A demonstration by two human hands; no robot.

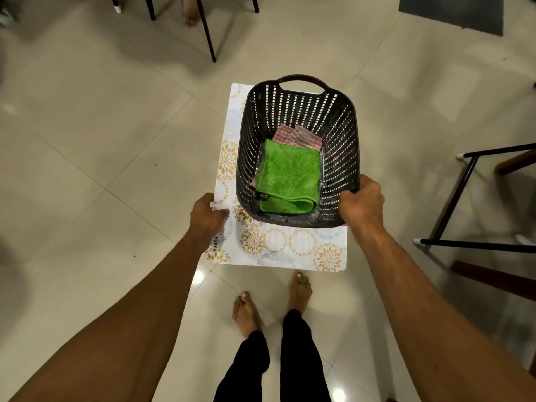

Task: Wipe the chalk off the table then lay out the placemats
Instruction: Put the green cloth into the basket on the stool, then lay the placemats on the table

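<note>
Placemat and basket carried above the floor.
Left hand (207,217) grips the placemat (278,248); right hand (362,204) clasps the basket (339,134) rim (green cloth (287,178) inside).

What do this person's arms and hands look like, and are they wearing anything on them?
Both arms are bare from as far up as the picture shows down to the fingers: no sleeves, gloves, watch, bracelets or rings show on the left hand or the right hand. Below, the person wears black trousers and stands barefoot.
</note>
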